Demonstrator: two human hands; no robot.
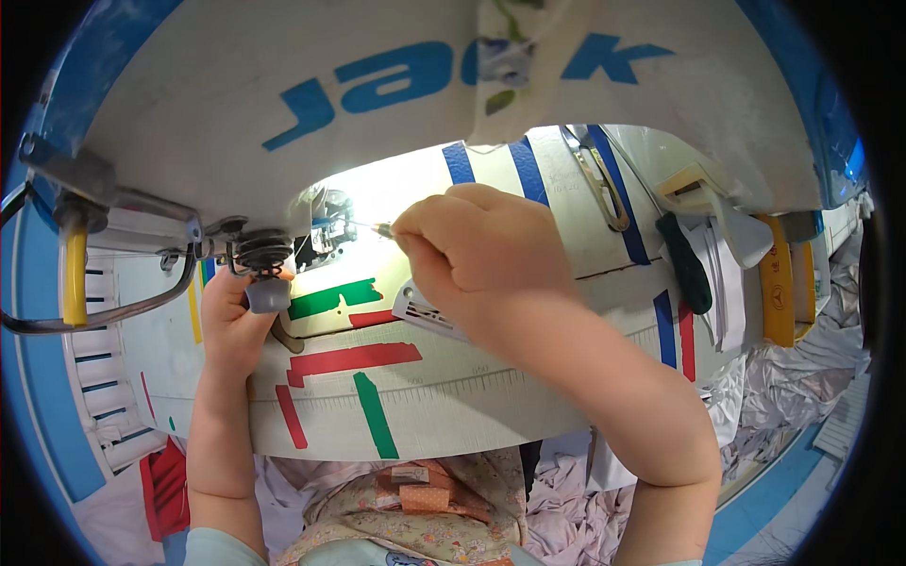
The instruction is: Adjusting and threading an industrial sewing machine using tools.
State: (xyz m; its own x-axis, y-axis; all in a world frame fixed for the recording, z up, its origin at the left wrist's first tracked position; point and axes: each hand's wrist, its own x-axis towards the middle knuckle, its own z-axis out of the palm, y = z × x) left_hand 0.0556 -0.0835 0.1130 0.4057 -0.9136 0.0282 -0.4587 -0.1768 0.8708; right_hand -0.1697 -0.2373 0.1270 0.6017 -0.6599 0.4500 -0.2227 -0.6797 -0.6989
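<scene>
Above my hands spans the white head of a sewing machine (396,123). My right hand (491,236) is closed in a pinch on a thin-shafted tool (375,227); its tip points into the lit, uncovered metal mechanism (330,226) below the needle area. A white slotted plate (425,309) lies partly beneath that hand. Beside the spring-loaded tension knob (268,294), my left hand (231,316) has its fingers curled. The knob and machine parts cover its fingertips, so what they hold, if anything, is hidden.
Metal thread snips (599,179) and a screwdriver with a dark green handle (687,264) lie at the right. Beyond them are white papers (725,292) and a yellow box (781,283). Coloured tape strips (354,358) mark the bed. Crumpled pale fabric (797,358) is bunched at the right.
</scene>
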